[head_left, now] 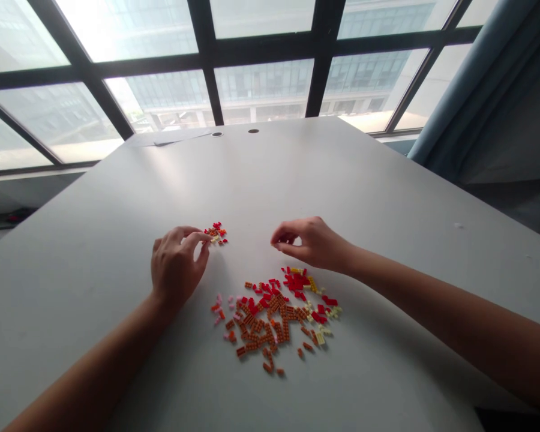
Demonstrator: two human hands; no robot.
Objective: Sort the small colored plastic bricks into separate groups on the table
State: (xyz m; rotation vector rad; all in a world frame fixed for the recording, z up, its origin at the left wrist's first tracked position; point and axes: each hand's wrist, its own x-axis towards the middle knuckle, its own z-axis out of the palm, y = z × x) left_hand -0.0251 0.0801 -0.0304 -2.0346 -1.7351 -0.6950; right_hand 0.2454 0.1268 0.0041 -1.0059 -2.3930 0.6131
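Note:
My left hand [177,264] is at the near-left side of a small pile of tiny toy bricks [216,230], red, orange and pale yellow. Its thumb and index fingertips come together at the pile's edge; whatever is between them is hidden. To the right, my right hand [312,242] hovers over the table with thumb and fingers pinched. Anything in that pinch is too small to name. Below and between both hands lies a larger spread of toy bricks [274,321], mostly brown, with red, yellow, cream and pink ones around.
The white table [279,180] reaches to large dark-framed windows [261,48]. Two round holes, one of them a dark grommet [253,131], and a flat sheet [175,139] are at its far edge. A blue curtain [472,90] hangs at the right.

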